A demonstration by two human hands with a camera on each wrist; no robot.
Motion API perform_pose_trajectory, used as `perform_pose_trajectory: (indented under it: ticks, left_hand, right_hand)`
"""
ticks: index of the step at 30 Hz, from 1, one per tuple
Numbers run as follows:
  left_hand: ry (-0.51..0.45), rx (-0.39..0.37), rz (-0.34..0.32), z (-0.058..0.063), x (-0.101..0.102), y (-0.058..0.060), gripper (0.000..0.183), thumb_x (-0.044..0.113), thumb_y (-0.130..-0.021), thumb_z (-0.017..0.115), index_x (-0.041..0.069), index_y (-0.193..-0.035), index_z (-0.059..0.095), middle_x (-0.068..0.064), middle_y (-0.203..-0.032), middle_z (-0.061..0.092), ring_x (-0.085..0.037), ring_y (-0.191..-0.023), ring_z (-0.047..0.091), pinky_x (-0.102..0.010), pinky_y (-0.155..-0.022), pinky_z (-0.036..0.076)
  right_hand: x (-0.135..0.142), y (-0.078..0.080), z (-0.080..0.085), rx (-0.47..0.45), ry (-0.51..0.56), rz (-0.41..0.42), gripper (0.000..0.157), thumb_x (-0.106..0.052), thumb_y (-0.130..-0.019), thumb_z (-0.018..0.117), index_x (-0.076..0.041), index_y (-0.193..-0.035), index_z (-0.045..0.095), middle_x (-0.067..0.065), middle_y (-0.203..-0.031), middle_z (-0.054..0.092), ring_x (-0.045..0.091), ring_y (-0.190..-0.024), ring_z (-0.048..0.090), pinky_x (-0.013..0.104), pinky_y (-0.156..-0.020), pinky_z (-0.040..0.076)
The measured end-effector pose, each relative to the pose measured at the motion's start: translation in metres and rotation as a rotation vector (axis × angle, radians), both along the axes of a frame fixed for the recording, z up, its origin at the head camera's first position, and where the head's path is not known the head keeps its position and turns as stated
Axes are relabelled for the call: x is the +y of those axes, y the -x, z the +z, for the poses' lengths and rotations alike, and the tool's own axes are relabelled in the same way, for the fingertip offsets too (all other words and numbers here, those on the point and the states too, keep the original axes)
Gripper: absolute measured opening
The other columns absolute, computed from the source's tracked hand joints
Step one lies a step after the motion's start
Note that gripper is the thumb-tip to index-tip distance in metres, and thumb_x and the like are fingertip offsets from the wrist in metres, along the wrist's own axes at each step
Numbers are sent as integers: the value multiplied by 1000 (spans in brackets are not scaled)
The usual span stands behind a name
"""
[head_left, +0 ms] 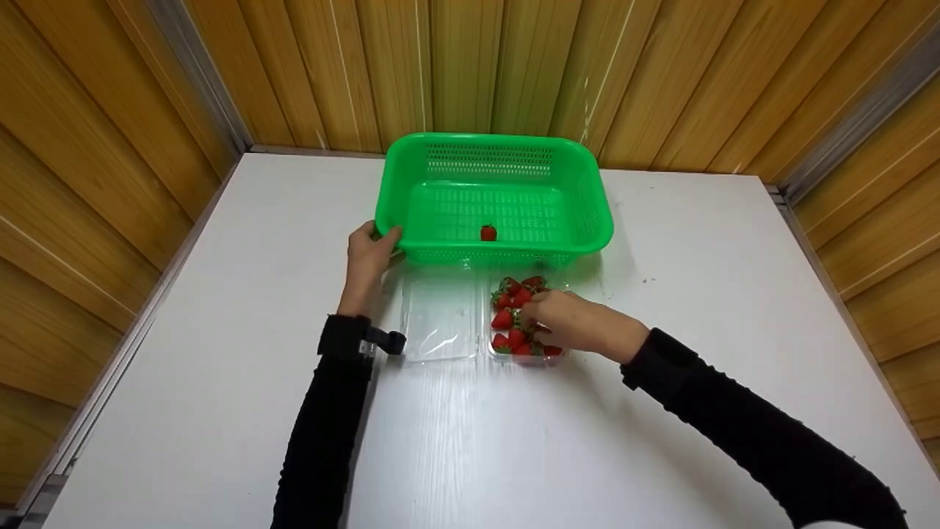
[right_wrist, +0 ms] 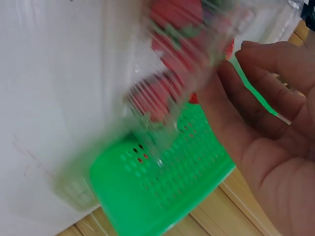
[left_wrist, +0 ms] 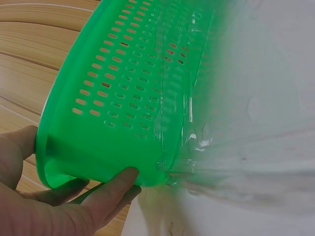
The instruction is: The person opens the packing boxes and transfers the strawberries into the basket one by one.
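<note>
Strawberries (head_left: 503, 320) are found, in the head view, in one half of an open clear container (head_left: 440, 316); a single berry (head_left: 488, 233) is noted inside the green basket (head_left: 499, 247). In the left wrist view, the basket's corner is seen gripped by the left hand (left_wrist: 54, 212), a fingertip (left_wrist: 129, 174) laid against the perforated outer wall. In the right wrist view, the right hand (right_wrist: 278, 152) is shown with fingers bent beside the blurred fruit; whether any is held cannot be told.

This looks like a booth-style workspace, whether home or workshop unclear: wood-grain walls (head_left: 411, 73) at 9, 12 and 3 o'clock around a white table (head_left: 683, 353), metal strips (head_left: 198, 70) at 10 and 2.
</note>
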State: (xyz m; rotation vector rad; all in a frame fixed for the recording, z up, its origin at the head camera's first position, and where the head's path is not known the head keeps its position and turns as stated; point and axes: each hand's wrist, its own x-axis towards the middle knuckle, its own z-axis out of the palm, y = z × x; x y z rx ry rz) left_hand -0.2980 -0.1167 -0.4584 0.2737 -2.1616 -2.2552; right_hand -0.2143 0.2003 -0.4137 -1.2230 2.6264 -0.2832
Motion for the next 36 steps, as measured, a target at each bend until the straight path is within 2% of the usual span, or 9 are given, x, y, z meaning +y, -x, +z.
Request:
perform_pose_trajectory:
  ticks: [3,6,11,14,18,22,26,30,36]
  left_hand:
    - [-7,7,-4,0,1,0,46,15,-103,58,-10,-140,49,-32,-133,55,-35,-115,64,-43,-98,57]
    - [-7,1,4,0,1,0,45,15,-103,58,-9,-140,50,-31,-133,56,-35,-115,64,-42,-97,57]
    - [-13,-14,15,0,2,-1,44,15,-102,59,-8,-138,51,-29,-133,57,-35,-117,63,-40,-97,58]
    - [-22,-18,10,0,2,-1,45,15,-102,60,-9,-139,50,-30,-135,56,-36,-118,63,-41,-98,57]
    - [-27,-19,7,-1,1,0,45,15,-102,59,-9,-140,50,-30,-135,55,-35,-117,63,-40,-98,57]
    - [-30,-12,4,-1,1,2,44,16,-102,60,-9,-138,51,-30,-135,54,-36,-118,62,-40,-99,56]
    - [-30,-11,2,1,1,2,44,16,-102,60,-9,-137,51,-31,-135,54,-36,-118,63,-40,-99,56]
    - [1,-14,10,2,1,1,44,17,-102,59,-8,-137,52,-30,-134,56,-33,-114,64,-40,-97,57]
    - [13,-28,10,1,0,1,46,18,-102,60,-6,-139,51,-27,-133,58,-31,-113,64,-39,-96,58]
  right_hand:
    - [-2,0,-5,-47,-29,-26,14,6,-86,70,-6,-80,67,-4,-64,54,12,-64,49,20,-55,43]
    - [-6,1,-8,-53,-116,-60,14,7,-84,72,-5,-80,64,-3,-61,49,12,-61,45,20,-52,38]
    - [-8,2,-18,14,-212,-51,16,7,-83,74,-4,-78,63,5,-67,57,14,-63,54,21,-52,43]
    - [-7,2,-22,32,-190,-49,15,8,-84,72,-3,-78,65,7,-70,60,16,-64,57,23,-52,46]
    - [-6,4,-23,21,-161,-48,16,9,-84,69,-3,-76,65,5,-67,58,14,-62,53,23,-51,43]
    - [-5,6,-21,-8,-125,-46,15,11,-84,68,-2,-77,65,3,-65,56,13,-60,50,22,-50,42]
    - [-4,7,-15,-19,-97,-36,12,10,-83,70,-1,-80,69,5,-69,62,13,-63,54,21,-53,46]
    - [-3,9,-4,-43,-49,-23,15,12,-83,67,-1,-85,74,2,-70,62,11,-64,51,19,-55,42]
    - [-2,16,21,2,27,10,19,12,-83,63,-4,-79,72,-6,-63,46,9,-61,38,18,-54,31]
